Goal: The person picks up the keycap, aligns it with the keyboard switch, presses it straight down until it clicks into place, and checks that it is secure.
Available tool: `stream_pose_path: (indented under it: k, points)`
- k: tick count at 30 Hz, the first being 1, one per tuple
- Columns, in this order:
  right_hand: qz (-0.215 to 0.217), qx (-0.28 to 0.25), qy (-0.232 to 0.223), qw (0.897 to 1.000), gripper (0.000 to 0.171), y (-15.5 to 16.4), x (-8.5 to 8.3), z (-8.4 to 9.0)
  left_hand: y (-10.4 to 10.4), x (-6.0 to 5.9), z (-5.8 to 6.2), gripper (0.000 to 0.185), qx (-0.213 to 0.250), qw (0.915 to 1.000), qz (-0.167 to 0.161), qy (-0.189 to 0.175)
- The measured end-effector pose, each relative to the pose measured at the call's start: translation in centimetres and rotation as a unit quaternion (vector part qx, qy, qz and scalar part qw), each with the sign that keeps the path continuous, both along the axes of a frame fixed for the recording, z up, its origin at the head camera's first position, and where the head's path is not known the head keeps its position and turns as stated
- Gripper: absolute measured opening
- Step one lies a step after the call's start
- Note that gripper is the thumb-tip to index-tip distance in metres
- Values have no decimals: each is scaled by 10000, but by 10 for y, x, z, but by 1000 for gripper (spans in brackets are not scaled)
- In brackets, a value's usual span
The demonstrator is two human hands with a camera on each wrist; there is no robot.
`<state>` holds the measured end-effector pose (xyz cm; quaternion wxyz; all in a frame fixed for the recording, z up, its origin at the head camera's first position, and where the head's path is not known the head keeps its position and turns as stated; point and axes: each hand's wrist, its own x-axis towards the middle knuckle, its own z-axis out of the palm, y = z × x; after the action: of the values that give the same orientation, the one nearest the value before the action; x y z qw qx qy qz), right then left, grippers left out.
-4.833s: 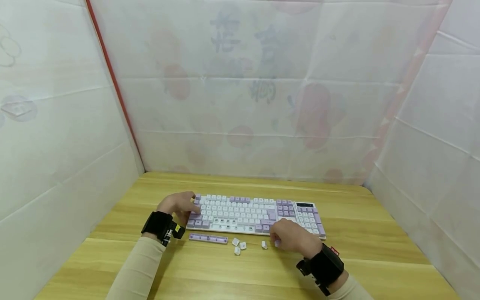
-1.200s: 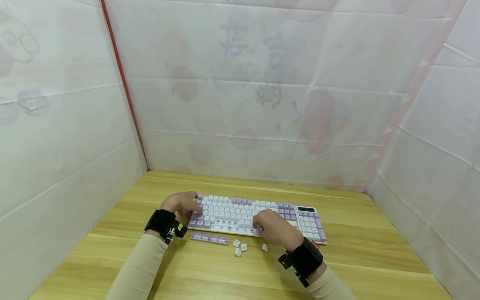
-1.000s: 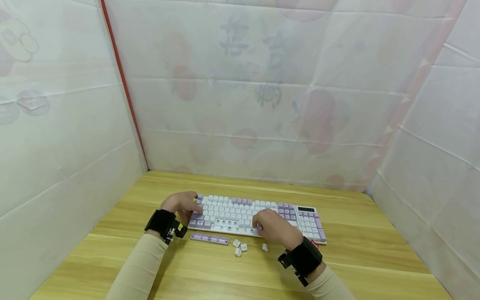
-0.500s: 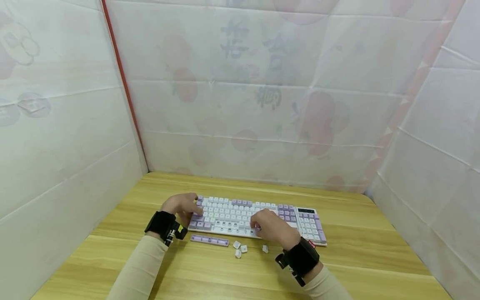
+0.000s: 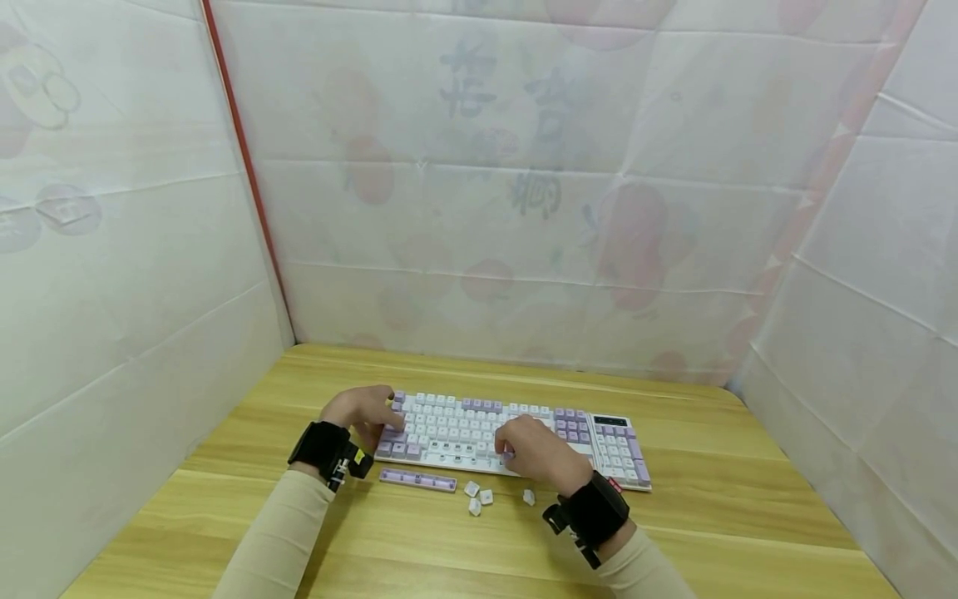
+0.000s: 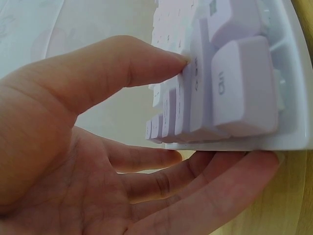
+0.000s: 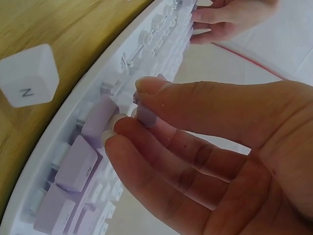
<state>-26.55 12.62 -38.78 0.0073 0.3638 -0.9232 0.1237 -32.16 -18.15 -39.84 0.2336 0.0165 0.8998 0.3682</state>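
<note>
A white and purple keyboard [image 5: 456, 424] lies on the table, with several bare switches [image 5: 458, 459] along its lower rows. My left hand [image 5: 362, 408] grips its left end: in the left wrist view the thumb presses the purple keys [image 6: 244, 88], while the other fingers lie along the side edge. My right hand [image 5: 537, 449] is over the front row, right of the bare switches. Between thumb and fingertips it pinches a small purple keycap [image 7: 146, 115], partly hidden by the fingers. A long purple spacebar [image 5: 417, 479] lies upside down in front of the keyboard.
Several loose white keycaps [image 5: 486, 497] lie on the wooden table [image 5: 404, 549] in front of the keyboard; one keycap marked N [image 7: 29, 76] shows near its edge in the right wrist view. White printed sheets [image 5: 479, 208] stand behind and on both sides.
My right hand, at the table in front of the keyboard earlier, has moved left and up over its front row with the purple keycap, then edged slightly further left. My left hand keeps its grip.
</note>
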Motion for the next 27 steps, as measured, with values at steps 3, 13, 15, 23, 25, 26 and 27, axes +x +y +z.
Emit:
stream_pose_path:
  k: [3, 13, 15, 23, 25, 26, 27]
  points:
    - [18, -3, 2, 10000, 10, -1, -1, 0, 0, 0, 0, 81, 13, 10000, -9, 33]
    - [-41, 49, 30, 10000, 10, -2, -2, -1, 2, -1, 0, 82, 48, 10000, -2, 29]
    - [-35, 61, 69, 10000, 10, -3, -2, -1, 2, -1, 0, 81, 39, 10000, -3, 12]
    - [-95, 53, 121, 9999, 9, -9, -2, 1, 2, -1, 1, 80, 74, 10000, 14, -40]
    - [-62, 2, 139, 9999, 10, -9, -1, 1, 2, -1, 1, 80, 100, 9999, 10, -41]
    - [-40, -19, 146, 9999, 10, -9, -1, 2, 2, -1, 1, 79, 114, 9999, 13, -39]
    - [-23, -46, 139, 9999, 10, -9, 0, 2, 2, -1, 0, 79, 123, 9999, 8, -38]
